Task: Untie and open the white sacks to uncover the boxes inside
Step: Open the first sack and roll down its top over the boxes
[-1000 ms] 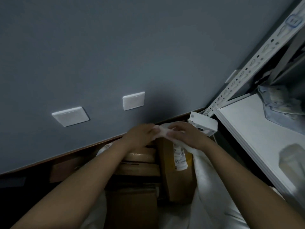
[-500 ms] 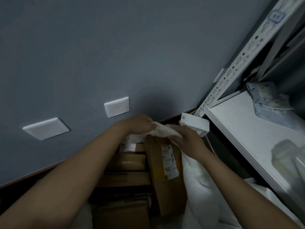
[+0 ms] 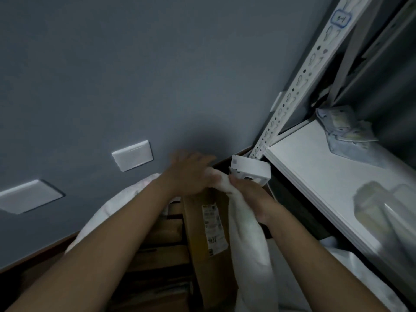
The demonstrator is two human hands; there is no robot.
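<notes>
At nine o'clock two white wall plates (image 3: 132,155) sit on the grey wall, and just below them, at about eight o'clock, a bulge of white sack (image 3: 117,206) shows behind the left forearm. Near the centre the left hand (image 3: 189,174) reaches forward over the sack's mouth; its fingers lie fairly straight and blurred, with the thumb side touching the twisted white neck (image 3: 219,183) of the sack, though I cannot tell whether it truly pinches the cloth. Below it, at six o'clock, brown cardboard boxes (image 3: 157,248) already stand uncovered, the tallest one (image 3: 202,224) bearing a shipping label (image 3: 212,228). Just to the right, the right hand (image 3: 249,199) has its fingers curled round the gathered neck, holding the sack cloth (image 3: 249,244) that hangs down toward five o'clock. A small white box (image 3: 251,171) rests at the shelf corner, beside the perforated rack upright (image 3: 299,86) at one o'clock, with the white shelf board (image 3: 319,172) at three o'clock. The step in hand looks like loosening the knotted neck; next, the left fingers likely need a firm grip on the free end to pull it clear while the right steadies the cloth.
</notes>
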